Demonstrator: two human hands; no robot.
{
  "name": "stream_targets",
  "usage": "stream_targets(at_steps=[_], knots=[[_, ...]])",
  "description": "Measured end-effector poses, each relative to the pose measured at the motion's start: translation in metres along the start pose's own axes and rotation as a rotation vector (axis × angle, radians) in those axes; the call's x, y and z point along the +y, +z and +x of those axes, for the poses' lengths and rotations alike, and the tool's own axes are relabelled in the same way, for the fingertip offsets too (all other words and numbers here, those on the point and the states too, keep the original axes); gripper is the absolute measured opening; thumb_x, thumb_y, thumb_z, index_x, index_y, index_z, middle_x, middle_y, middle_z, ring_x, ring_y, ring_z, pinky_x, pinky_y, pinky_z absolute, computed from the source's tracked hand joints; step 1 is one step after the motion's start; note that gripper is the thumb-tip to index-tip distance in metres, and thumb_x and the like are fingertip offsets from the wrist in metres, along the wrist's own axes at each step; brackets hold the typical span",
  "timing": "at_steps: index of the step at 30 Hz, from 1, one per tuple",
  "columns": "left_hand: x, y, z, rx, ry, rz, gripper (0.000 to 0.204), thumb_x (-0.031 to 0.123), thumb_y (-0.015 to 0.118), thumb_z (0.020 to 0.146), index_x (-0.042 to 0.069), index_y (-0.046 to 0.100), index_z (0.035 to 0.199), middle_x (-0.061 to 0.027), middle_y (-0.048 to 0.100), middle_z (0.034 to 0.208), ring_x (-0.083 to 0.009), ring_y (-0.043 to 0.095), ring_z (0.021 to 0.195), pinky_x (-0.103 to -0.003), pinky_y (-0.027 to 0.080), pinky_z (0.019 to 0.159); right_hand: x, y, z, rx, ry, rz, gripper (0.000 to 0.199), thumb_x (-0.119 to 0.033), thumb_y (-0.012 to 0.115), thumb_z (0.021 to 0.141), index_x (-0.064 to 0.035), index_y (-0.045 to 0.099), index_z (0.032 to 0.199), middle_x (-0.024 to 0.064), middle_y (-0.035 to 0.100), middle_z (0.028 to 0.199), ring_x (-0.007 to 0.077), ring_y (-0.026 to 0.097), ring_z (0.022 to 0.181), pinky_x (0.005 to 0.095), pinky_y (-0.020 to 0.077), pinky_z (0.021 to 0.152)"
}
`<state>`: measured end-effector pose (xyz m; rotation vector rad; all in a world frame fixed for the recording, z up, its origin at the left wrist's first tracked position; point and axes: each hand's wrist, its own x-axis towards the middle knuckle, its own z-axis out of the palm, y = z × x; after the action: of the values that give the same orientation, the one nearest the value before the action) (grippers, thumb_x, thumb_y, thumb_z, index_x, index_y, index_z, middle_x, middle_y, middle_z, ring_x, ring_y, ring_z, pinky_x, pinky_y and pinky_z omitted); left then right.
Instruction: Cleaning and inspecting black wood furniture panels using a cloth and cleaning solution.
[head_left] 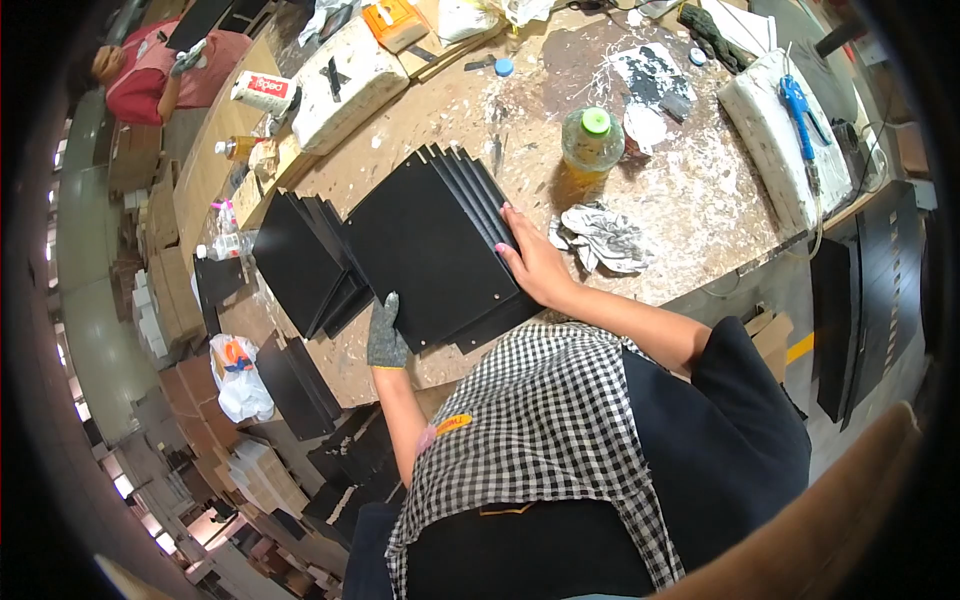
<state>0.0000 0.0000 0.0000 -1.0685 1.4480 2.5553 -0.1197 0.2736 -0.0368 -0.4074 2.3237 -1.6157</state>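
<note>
A fanned stack of black panels with small corner holes lies on the worktable in front of me, its edges stepped at the upper right. My right hand, bare, holds the stack's right side, with the fingers along the stepped edges and the thumb at the top panel. At the lower left edge, my left hand in a grey knit glove grips the stack, thumb pointing up; its other fingers are mostly hidden. Against the left side of this stack leans a second group of black panels, spread unevenly.
On the stained worktable stand a green-capped bottle and a crumpled rag. White blocks lie at the far left, and another block bears a blue air gun. A co-worker handles a dark panel at upper left.
</note>
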Motion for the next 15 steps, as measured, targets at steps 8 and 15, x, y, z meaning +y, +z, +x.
stream_targets(at_steps=[8, 15], knots=[[0.002, -0.002, 0.006, -0.054, -0.019, 0.031, 0.065, 0.012, 0.070, 0.091, 0.000, 0.041, 0.147, -0.0163, 0.052, 0.143, -0.0308, 0.054, 0.129, -0.041, 0.044, 0.111, -0.002, -0.005, -0.001, -0.045, -0.224, -0.243, 0.057, -0.023, 0.050, 0.102, -0.0027, 0.032, 0.152, 0.0290, 0.038, 0.151, 0.0461, 0.037, 0.140, 0.0479, 0.0328, 0.115], [0.002, -0.003, -0.002, -0.062, -0.028, 0.031, 0.066, 0.012, 0.070, 0.090, -0.001, 0.040, 0.147, -0.0160, 0.053, 0.143, -0.0311, 0.053, 0.130, -0.041, 0.044, 0.112, 0.002, -0.001, -0.006, -0.098, -0.348, -0.448, 0.058, -0.024, 0.052, 0.101, -0.0070, 0.032, 0.154, 0.0241, 0.033, 0.155, 0.0454, 0.033, 0.142, 0.0477, 0.0332, 0.115]])
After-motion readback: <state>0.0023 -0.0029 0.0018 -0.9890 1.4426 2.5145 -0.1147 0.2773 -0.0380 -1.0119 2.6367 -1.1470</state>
